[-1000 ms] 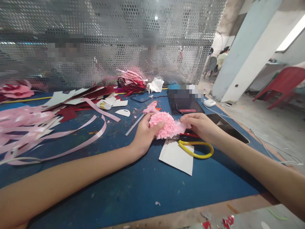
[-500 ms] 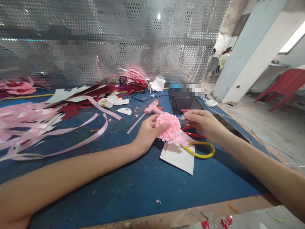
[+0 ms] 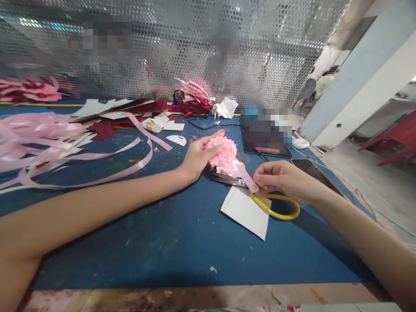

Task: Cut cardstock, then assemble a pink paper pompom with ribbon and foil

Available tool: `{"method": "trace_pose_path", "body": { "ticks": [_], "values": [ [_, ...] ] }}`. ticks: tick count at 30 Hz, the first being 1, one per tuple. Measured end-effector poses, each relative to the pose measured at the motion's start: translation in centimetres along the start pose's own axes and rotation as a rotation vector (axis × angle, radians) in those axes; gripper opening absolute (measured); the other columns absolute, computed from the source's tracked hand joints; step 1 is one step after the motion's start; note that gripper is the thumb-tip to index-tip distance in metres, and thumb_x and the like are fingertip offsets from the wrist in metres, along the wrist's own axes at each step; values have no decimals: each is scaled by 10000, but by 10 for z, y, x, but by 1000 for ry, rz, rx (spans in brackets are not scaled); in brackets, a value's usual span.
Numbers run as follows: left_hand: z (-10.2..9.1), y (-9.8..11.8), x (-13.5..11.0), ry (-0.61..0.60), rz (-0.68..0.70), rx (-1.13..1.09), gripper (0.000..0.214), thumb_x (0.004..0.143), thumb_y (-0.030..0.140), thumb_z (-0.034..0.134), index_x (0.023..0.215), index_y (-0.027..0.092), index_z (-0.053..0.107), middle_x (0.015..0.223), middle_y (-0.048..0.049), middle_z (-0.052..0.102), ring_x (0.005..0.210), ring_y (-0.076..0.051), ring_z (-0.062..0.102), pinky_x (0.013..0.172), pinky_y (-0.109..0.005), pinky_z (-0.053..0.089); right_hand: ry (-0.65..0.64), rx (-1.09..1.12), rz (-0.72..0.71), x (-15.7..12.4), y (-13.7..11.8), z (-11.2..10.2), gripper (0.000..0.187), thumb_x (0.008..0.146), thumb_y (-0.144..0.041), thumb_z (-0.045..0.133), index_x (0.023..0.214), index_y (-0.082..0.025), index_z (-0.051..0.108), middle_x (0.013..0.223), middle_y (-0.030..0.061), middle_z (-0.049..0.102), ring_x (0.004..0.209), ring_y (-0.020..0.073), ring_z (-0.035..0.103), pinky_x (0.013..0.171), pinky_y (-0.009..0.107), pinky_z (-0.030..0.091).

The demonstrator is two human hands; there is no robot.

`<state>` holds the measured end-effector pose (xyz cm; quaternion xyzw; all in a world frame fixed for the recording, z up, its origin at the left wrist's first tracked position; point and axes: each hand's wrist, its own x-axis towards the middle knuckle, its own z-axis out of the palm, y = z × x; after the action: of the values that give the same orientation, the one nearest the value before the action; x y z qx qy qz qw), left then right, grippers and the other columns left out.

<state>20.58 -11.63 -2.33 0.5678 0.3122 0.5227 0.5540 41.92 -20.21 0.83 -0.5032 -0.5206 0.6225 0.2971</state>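
My left hand [image 3: 198, 158] is closed on a round pink ruffled ball [image 3: 222, 154], the thumb lying across its front. From the ball a flat pink ribbon tail [image 3: 247, 177] runs down to the right. My right hand [image 3: 276, 177] pinches the edge of this tail near its end, fingers closed. Under the ball lie scissors [image 3: 276, 208] with a yellow handle loop, their blades partly covered. A white card [image 3: 245, 212] rests on the blue table just below them. The pink glue gun is mostly hidden behind my left hand.
Loose pink ribbons [image 3: 42, 130] spread over the left side. Cut card and red sheets [image 3: 123, 110] lie behind them, near crumpled white paper [image 3: 225, 107] and a perforated metal screen [image 3: 182, 52]. A dark tablet [image 3: 266, 141], a phone [image 3: 316, 173] and a white mouse [image 3: 300, 143] are at the right.
My right hand has moved down from beside the ball to the ribbon tail, which is now drawn out. The small pale scrap no longer shows in its fingers. The view has shifted slightly.
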Motion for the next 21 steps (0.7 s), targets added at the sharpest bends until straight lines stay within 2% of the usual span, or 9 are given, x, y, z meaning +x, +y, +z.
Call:
{"method": "trace_pose_path", "body": {
  "ticks": [5,12,16,21],
  "values": [
    [4,1,-1,24,-46,-56,386,640,267,746,1005,149,700,1033,-97,693,877,-191,633,744,-284,501,1,-104,25,-1,1,-1,190,736,-321,718,711,-140,664,728,83,715,668,144,685,611,202,564],
    [8,5,-1,46,-76,-114,355,631,239,735,962,114,697,1017,-101,691,816,-163,630,704,-257,498,60,-11,14,2,3,1,180,720,-286,725,672,-153,612,660,77,706,585,151,683,534,198,567],
    [8,5,-1,40,-75,-124,360,616,238,745,951,114,698,1044,-101,684,830,-166,628,733,-267,500,77,8,-5,3,2,2,158,714,-255,722,677,-152,609,657,68,697,594,155,685,524,196,569],
    [7,4,0,71,-78,-132,294,619,233,757,884,118,702,870,-62,702,733,-139,620,686,-251,497,62,24,13,2,2,0,165,741,-260,698,680,-154,588,658,79,702,595,152,686,516,183,563]
  ]
}}
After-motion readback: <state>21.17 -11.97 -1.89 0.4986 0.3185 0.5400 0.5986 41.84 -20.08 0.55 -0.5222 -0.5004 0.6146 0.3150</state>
